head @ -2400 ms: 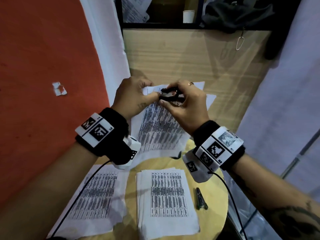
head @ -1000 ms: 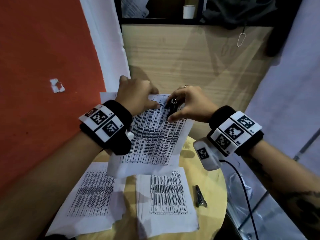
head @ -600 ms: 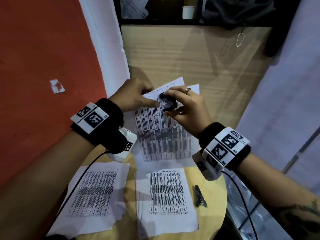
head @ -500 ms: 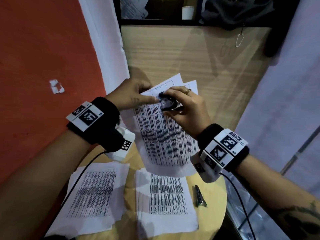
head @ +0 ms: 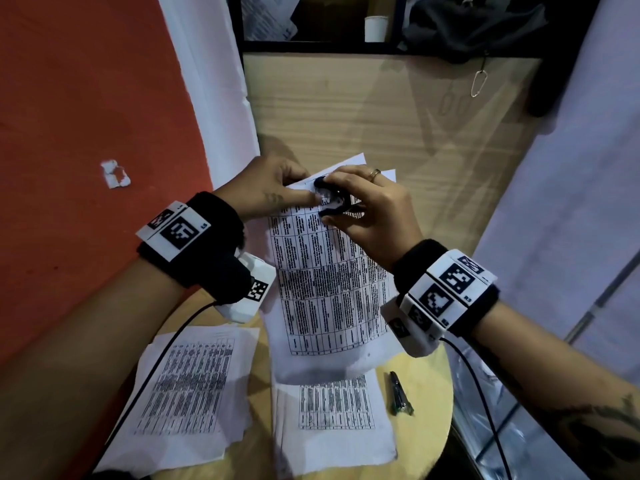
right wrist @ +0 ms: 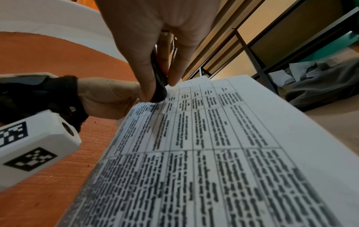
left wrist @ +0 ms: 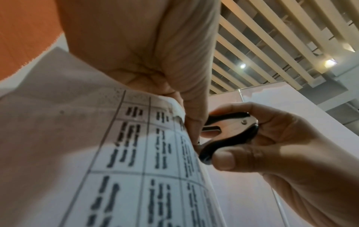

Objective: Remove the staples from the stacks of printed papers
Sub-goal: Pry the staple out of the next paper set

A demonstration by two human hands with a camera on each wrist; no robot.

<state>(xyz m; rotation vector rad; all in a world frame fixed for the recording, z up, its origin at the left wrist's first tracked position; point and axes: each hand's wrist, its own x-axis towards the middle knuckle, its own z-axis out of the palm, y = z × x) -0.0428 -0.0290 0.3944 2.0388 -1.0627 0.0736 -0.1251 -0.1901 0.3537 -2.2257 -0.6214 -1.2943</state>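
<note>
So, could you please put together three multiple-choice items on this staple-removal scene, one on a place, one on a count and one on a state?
1. Where does the staple remover work on the held stack?
A. its top edge
B. its bottom edge
C. its middle

2. How many paper stacks lie flat on the round table?
A. one
B. two
C. four

3. What is the left hand doing?
A. resting flat on the table
B. holding a pen
C. pinching the held stack's top corner

Answers: 1 A, the right hand grips the remover at the top edge. 2 B, the left stack and the middle stack lie there. 3 C, its thumb and fingers clamp the corner.
</note>
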